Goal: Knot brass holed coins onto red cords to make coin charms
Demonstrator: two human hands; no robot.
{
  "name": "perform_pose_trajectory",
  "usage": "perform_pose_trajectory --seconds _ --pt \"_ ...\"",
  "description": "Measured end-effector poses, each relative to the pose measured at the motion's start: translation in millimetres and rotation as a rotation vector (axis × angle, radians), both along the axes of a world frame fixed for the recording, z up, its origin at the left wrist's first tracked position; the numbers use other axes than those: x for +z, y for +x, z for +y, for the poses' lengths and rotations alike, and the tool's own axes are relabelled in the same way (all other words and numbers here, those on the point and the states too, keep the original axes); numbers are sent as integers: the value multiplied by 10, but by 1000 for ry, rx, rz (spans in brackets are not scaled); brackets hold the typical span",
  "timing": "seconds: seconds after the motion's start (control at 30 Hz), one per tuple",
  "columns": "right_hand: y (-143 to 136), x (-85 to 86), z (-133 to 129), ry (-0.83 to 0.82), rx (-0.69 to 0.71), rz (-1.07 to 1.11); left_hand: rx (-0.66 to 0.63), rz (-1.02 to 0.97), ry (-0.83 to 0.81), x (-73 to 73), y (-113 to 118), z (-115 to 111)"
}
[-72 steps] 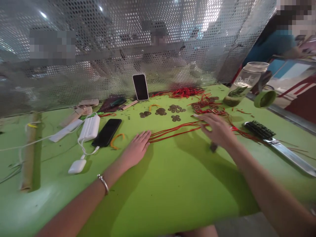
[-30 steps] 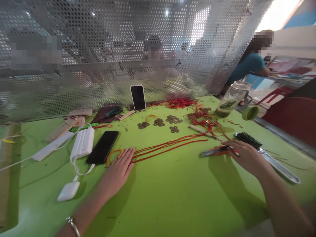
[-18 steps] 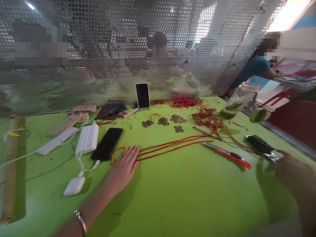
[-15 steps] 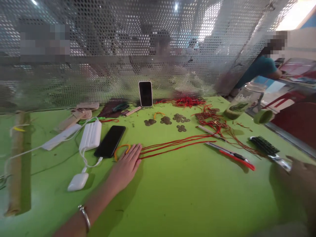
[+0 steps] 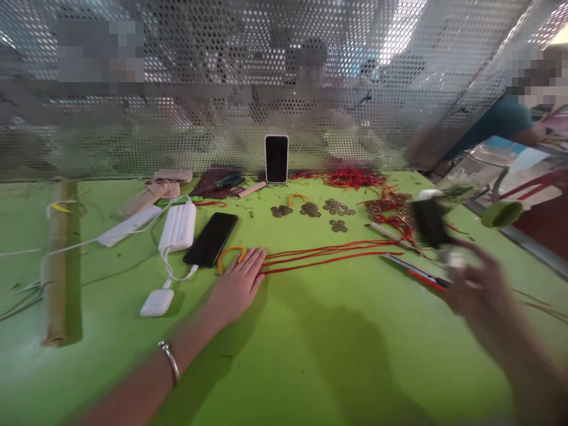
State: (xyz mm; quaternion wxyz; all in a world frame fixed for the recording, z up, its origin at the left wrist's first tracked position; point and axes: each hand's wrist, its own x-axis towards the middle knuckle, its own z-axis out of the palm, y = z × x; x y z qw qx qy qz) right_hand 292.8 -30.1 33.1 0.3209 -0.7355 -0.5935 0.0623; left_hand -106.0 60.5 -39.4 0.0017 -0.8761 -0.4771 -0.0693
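Note:
My left hand [image 5: 239, 281] lies flat on the green table, fingers stretched out over one end of several red cords [image 5: 331, 251]. The cords run from under it to the right across the table. An orange cord loop [image 5: 231, 253] shows just behind my left fingers. My right hand [image 5: 477, 278], blurred by motion, grips a hairbrush [image 5: 430, 222] by its handle and holds it raised above the table, bristles dark and tilted up. Below and left of that hand lies a box cutter [image 5: 417, 272], its red handle partly covered. A thin pale pen-like tool [image 5: 390, 234] lies behind it.
Bunches of old coins [image 5: 337, 207] and red cord heaps [image 5: 355, 177] lie toward the back. A black phone [image 5: 212, 239], a white power bank [image 5: 177, 226] and a roll [image 5: 57, 266] are at left. A perforated metal screen [image 5: 199, 118] borders the table. A person sits at far right.
My right hand has picked the hairbrush up from the table's right side and moved it left and up. My left hand stays flat on the cords. The view has shifted slightly.

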Motion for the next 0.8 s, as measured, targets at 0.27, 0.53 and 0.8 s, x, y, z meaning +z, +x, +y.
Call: perform_pose_trajectory --seconds 0.27,0.53,0.8 --pt "-1652 -86 419 -485 596 -131 11 7 -28 11 0 10" --pt "-1195 -367 361 -527 395 -208 41 62 -98 85 21 -32" --pt "-76 -480 292 -414 108 -479 10 32 -49 52 0 -25"
